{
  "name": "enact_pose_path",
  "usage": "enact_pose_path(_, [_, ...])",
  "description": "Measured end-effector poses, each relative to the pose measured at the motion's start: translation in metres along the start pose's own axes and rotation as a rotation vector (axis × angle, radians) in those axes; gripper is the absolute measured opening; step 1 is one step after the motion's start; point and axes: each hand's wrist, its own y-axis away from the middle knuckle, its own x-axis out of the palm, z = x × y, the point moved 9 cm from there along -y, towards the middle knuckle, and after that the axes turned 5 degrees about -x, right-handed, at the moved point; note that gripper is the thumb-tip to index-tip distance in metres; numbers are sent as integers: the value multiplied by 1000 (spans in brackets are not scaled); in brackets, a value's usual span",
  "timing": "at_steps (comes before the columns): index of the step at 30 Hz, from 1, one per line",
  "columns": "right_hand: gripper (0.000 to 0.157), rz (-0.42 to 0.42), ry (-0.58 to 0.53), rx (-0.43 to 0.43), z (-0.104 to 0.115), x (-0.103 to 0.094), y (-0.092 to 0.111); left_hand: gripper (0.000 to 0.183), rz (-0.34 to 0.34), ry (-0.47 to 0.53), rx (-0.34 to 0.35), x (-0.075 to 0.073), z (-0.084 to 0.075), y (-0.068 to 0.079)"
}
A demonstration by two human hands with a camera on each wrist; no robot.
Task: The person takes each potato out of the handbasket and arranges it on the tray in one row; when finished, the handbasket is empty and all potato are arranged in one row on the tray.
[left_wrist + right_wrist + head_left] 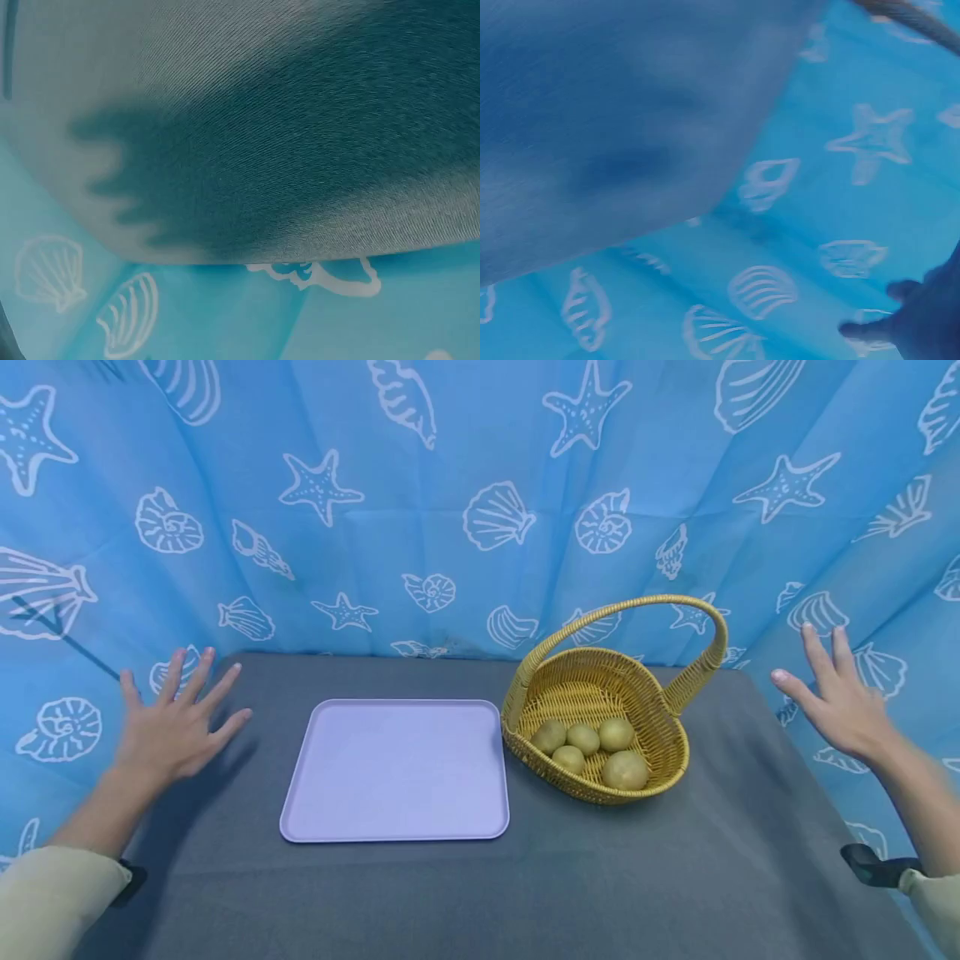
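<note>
My left hand (171, 731) hovers over the table's left side with its fingers spread, holding nothing. On the far right, my right hand (847, 706) is raised at the table edge, fingers extended and nothing in them; part of it shows dark in the right wrist view (922, 322). A lilac rectangular tray (397, 768) lies on the table, bare, to the right of my left hand. Beside it stands a yellow wicker basket (663, 760) with a tall arched handle. Several potatoes (625, 770) lie inside the basket, which is the nearest thing to my right hand.
A dark grey cloth covers the table (450, 893). Behind it and at both sides hangs a blue curtain (450, 452) with white shells and starfish. In the left wrist view, a hand-shaped shadow falls on the tablecloth (420, 210).
</note>
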Motion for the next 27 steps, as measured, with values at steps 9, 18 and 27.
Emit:
enact_pose_path(9, [72,322,-304,-50,55,6,11,74,-13,65,206,8,-46,13])
enact_pose_path(18, [69,749,-526,-164,85,41,35,75,157,158,343,24,-78,30])
enact_pose_path(27, [79,826,-678,-204,110,80,11,71,303,240,356,44,-88,45])
